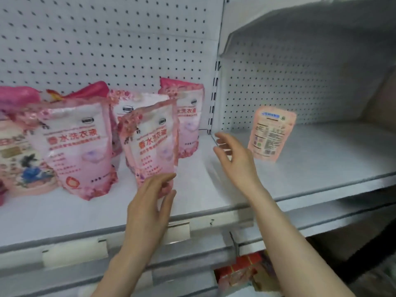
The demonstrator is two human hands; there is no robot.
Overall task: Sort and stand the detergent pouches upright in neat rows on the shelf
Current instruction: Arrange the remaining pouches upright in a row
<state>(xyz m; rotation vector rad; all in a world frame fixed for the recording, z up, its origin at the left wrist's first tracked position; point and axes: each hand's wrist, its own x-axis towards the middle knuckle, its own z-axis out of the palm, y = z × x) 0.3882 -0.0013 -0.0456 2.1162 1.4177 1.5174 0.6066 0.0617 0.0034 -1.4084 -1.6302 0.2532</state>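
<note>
Both grips released, left hand (150, 200) at front pink pouch (150, 142) base, right hand (235, 159) above shelf (203, 189)

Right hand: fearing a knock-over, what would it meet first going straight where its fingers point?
Probably the slotted upright at the back, the right hand passing beside the rear pouch; depth unclear.
</note>
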